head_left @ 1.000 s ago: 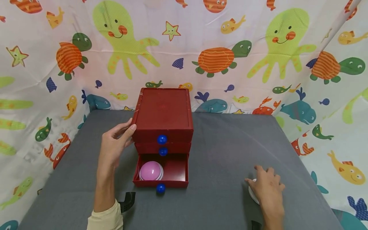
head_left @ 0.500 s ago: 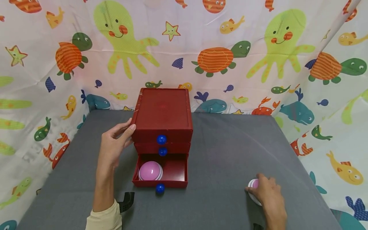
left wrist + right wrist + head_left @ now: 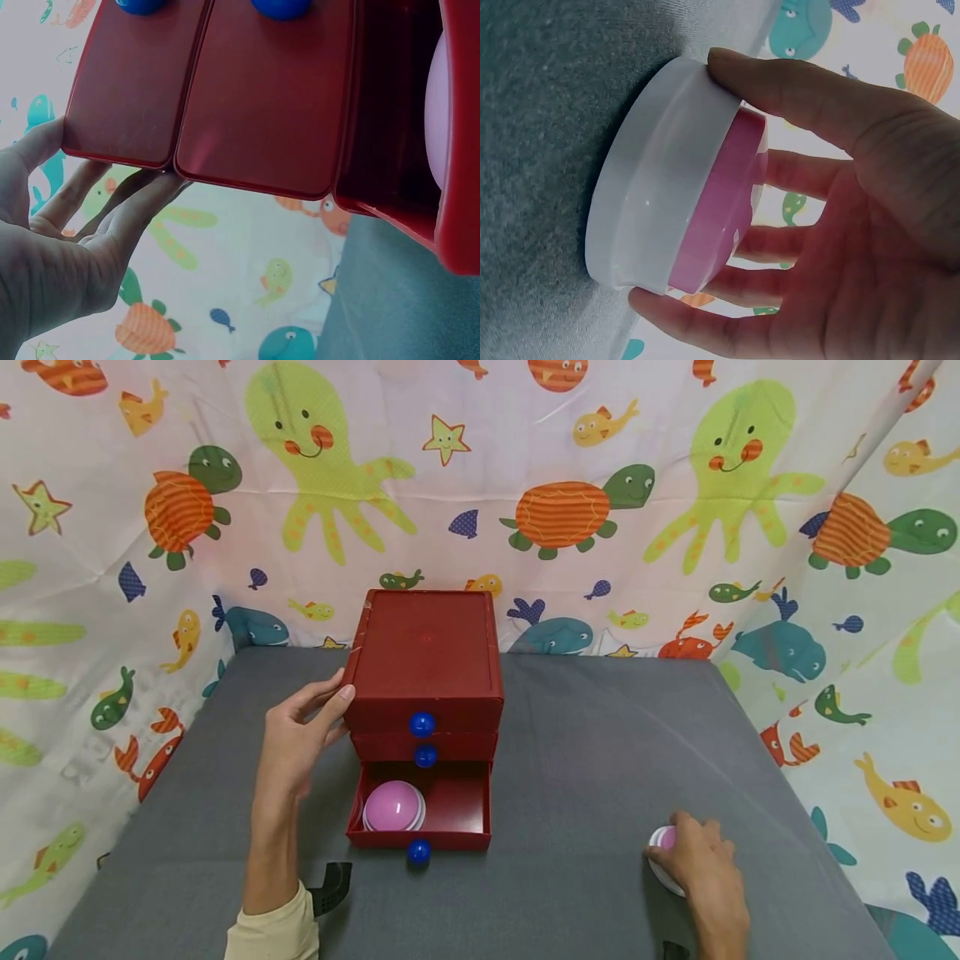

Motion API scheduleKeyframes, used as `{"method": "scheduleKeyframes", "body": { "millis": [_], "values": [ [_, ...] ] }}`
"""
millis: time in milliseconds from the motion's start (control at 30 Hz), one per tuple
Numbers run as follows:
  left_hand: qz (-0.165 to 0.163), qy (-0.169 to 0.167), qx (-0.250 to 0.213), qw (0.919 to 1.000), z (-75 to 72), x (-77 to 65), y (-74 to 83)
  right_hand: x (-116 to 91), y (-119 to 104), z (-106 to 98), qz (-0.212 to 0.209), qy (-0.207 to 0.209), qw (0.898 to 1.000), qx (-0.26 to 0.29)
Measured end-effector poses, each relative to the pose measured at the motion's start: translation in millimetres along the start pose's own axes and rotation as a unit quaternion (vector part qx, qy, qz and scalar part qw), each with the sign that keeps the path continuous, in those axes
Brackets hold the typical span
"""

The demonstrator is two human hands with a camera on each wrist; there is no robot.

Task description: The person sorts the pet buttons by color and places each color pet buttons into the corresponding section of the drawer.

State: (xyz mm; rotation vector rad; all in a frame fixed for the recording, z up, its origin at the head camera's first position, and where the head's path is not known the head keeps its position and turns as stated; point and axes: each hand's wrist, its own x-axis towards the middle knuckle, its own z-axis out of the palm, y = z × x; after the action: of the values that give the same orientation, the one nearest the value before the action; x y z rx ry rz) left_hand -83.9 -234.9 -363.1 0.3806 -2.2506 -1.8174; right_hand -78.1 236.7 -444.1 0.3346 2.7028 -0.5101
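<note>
A small red drawer box [image 3: 425, 647] with blue knobs stands on the grey cloth, its bottom drawer [image 3: 457, 806] pulled out. Inside that drawer, at the left, lies a round pink dome on a white base [image 3: 393, 806]. My left hand [image 3: 294, 735] holds the box's upper left front corner, thumb at the front edge and fingers along the side [image 3: 64, 247]. Off to the right, my right hand [image 3: 705, 860] grips a second round pink-and-white piece [image 3: 660, 180] resting on the cloth. Thumb and fingers span its white rim; the palm faces its pink top.
Grey cloth [image 3: 562, 793] covers the table between the box and the right hand. A white curtain [image 3: 465, 435] printed with sea animals hangs behind and along both sides. Above the pulled-out drawer, the two upper drawers [image 3: 266, 97] are closed.
My right hand has drawn back slightly and its fingers have come in around the pink-and-white piece, showing more of its pink top. The left hand and the drawer box have stayed put.
</note>
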Motion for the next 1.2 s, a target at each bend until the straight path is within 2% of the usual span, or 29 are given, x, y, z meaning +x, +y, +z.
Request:
{"method": "scheduleKeyframes", "body": {
  "millis": [233, 533, 800, 967, 1200],
  "values": [
    [-0.002, 0.002, -0.002, 1.0, 0.0, -0.8, 0.2, -5, -7, 0, -0.003, 0.033, 0.999, 0.014],
    [-0.005, 0.003, -0.004, 1.0, 0.5, -0.7, -0.1, -13, -23, 0, -0.039, 0.071, 0.997, 0.009],
    [-0.004, 0.002, -0.01, 0.9999, 1.0, -0.4, 0.4, -20, -46, 4, -0.093, 0.103, 0.99, 0.004],
    [-0.002, 0.003, -0.009, 1.0, 1.0, -0.3, 0.5, -23, -62, 8, -0.118, 0.1, 0.988, 0.013],
    [-0.001, 0.005, -0.011, 0.9999, 0.7, -0.7, 0.2, -30, -88, 14, -0.175, 0.115, 0.978, 0.006]
  ]
}}
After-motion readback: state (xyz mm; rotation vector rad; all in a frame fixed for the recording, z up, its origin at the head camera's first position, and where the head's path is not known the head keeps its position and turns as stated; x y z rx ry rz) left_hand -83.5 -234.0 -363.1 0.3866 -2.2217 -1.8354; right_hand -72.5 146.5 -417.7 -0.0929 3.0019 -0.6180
